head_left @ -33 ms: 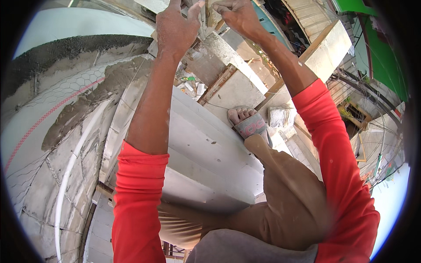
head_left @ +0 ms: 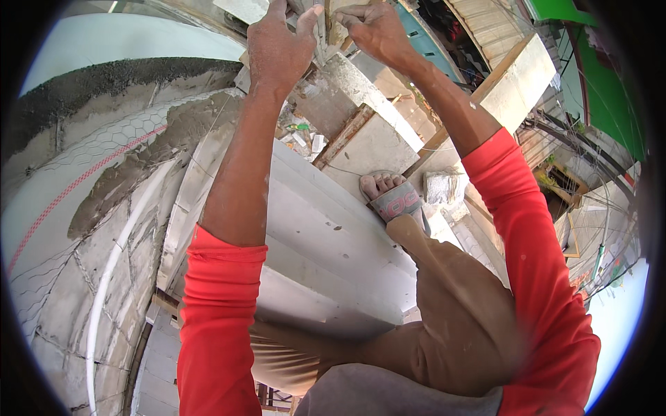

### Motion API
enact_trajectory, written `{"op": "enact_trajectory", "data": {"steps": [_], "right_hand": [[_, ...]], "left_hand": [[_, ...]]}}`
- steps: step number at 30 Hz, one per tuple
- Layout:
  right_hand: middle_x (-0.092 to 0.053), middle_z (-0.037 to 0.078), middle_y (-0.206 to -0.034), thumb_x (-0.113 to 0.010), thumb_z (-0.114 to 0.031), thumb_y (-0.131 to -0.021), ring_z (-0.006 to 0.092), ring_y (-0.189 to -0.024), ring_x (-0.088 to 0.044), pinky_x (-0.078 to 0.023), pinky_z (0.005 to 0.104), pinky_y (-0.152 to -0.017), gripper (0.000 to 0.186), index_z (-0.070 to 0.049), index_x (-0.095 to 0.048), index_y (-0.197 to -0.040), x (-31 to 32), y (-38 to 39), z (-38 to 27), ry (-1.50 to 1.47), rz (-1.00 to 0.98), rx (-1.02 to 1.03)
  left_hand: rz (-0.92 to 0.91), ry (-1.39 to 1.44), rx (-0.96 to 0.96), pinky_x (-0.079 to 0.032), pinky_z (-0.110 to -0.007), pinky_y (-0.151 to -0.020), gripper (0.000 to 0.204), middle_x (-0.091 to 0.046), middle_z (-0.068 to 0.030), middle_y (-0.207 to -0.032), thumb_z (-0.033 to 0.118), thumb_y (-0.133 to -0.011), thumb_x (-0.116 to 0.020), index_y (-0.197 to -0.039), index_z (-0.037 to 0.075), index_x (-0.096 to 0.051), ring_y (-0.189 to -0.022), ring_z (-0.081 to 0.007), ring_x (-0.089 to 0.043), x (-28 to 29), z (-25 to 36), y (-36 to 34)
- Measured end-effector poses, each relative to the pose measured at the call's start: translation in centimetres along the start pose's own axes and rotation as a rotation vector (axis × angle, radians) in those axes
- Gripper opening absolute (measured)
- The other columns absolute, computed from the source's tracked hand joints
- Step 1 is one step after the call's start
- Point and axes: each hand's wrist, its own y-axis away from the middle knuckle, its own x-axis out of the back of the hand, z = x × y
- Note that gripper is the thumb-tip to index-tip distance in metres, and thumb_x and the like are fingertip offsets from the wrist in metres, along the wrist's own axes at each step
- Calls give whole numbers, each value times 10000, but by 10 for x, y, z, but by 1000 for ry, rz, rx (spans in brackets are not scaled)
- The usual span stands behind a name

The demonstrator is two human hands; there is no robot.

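Note:
At the top edge of the head view, my left hand [head_left: 281,48] is closed around a grey edge or strip, with the thumb pointing up and right. Its fingertips are cut off by the frame. My right hand [head_left: 374,31] is just to the right, thumb and fingers pinched together on something too small to make out. Between the two hands stands a narrow grey upright piece [head_left: 321,31], its kind unclear. Both forearms reach far forward in red sleeves.
My sandalled foot [head_left: 388,194] rests on grey boards beside a pale stepped ledge [head_left: 333,236]. At left a curved block wall carries wire mesh, wet mortar [head_left: 139,166] and a white pipe [head_left: 111,270]. A pale plank [head_left: 517,83], wires and a green wall [head_left: 610,97] lie right.
My right hand has shifted very slightly down and left. My left hand and the surroundings look the same.

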Motion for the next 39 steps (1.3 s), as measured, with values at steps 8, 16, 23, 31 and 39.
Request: {"op": "enact_trajectory", "data": {"steps": [8,16,23,31,39], "right_hand": [[-614,280,-705,-595,-90,-840,491,-645,-588,-516,521,-634,140,23,-639,-770,-20,21,-37,15,204,176],[-629,285,-679,-639,-59,-865,482,-629,-644,-525,557,-626,102,21,-647,-927,-48,50,-68,159,104,67],[-679,235,-736,-626,-87,-874,421,-669,-677,-544,524,-642,307,76,-644,-1134,-29,73,-89,178,-269,136],[-750,184,-1114,-567,-261,-972,276,-1005,-685,-515,384,-953,391,52,-751,-1117,8,-15,-55,-392,163,-105],[-610,156,-1324,-483,-306,-1036,249,-1264,-505,-297,389,-1176,472,52,-608,-1317,1,-69,-62,-1096,-193,-405]], "left_hand": [[91,93,118,-541,-422,-946,456,-766,-204,-1171,330,-983,-708,-1239,-47,-700,-1100,-337,-735,-3,12,16],[-267,609,744,-530,-303,-945,403,-739,-118,-1109,189,-1013,-655,-1309,-83,-657,-1012,-186,-698,-15,1,21],[-47,1199,994,-510,-257,-674,217,-526,-15,-797,133,-1024,-590,-1151,-35,-638,-712,-107,-535,-14,-3,11],[195,1221,885,-212,-251,-452,198,-378,10,-735,41,-991,-532,-1126,-85,-601,-540,-79,-309,26,-37,-22],[61,818,696,-266,-354,-487,159,-476,-17,-648,110,-896,-678,-820,-26,-651,-524,-140,-376,15,-29,-89]]}}
